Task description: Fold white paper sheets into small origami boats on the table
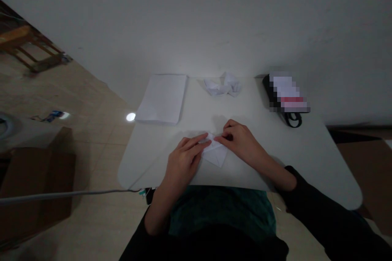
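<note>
A folded sheet of white paper (pixel 215 154) lies on the white table (pixel 275 151), near its front edge. My left hand (pixel 183 159) and my right hand (pixel 237 140) both press on its upper part, their fingertips meeting at a point of the fold. Part of the sheet is hidden under my fingers. Beyond my hands lie a stack of white paper sheets (pixel 161 98) and a loose pile of folded or crumpled white paper (pixel 222 85).
A black bag with a pixelated white-and-red label (pixel 286 94) and a black strap sits at the table's back right. A wall rises behind the table. A cardboard box (pixel 36 183), a grey cable (pixel 61 195) and a wooden chair (pixel 27 45) are on the left.
</note>
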A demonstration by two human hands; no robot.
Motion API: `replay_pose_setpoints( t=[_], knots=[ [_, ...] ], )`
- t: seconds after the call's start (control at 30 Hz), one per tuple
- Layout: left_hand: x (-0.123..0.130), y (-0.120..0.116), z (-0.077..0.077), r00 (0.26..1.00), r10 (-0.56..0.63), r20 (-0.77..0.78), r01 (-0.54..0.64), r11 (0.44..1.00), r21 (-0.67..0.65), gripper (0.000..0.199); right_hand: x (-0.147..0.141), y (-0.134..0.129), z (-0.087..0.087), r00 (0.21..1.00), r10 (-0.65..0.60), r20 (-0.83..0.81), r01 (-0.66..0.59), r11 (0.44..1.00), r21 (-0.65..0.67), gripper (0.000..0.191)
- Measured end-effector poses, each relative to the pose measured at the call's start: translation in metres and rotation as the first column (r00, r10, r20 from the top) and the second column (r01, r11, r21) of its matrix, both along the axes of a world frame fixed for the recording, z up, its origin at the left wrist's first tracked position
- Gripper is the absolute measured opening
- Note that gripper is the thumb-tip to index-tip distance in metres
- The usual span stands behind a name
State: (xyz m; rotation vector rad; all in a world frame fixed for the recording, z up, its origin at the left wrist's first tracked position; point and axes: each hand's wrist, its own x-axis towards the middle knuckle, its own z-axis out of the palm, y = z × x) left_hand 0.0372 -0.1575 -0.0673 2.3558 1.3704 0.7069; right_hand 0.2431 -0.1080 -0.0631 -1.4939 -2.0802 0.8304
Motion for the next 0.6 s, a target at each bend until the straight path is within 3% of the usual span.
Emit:
replay_pose_setpoints(
  t=[0.23,0.37,0.43,0.5,0.6],
  knots=[
    [0.002,-0.004,0.007,0.991,-0.027,-0.134,0.024,0.999,-0.021,0.045,0.0,0.005,0.001,0.999,0.026,0.042,-0.025,1.0,-0.01,0.023],
    [0.011,-0.012,0.011,0.95,0.04,-0.309,-0.037,0.999,0.016,0.048,-0.001,0.003,-0.001,0.999,-0.008,0.049,0.006,0.999,0.052,0.02],
    [0.015,-0.015,0.013,0.926,0.065,-0.372,-0.054,0.998,0.04,0.046,-0.003,-0.006,-0.001,0.997,-0.069,0.031,0.064,0.989,0.137,0.009],
    [0.016,-0.015,0.013,0.915,0.072,-0.398,-0.053,0.997,0.059,0.043,-0.005,-0.022,-0.002,0.996,-0.087,0.022,0.077,0.954,0.29,0.021],
    [0.015,-0.013,0.012,0.916,0.061,-0.397,-0.037,0.997,0.067,0.04,-0.009,-0.051,-0.006,0.978,0.048,0.202,-0.146,0.852,0.503,0.024]
  ],
)
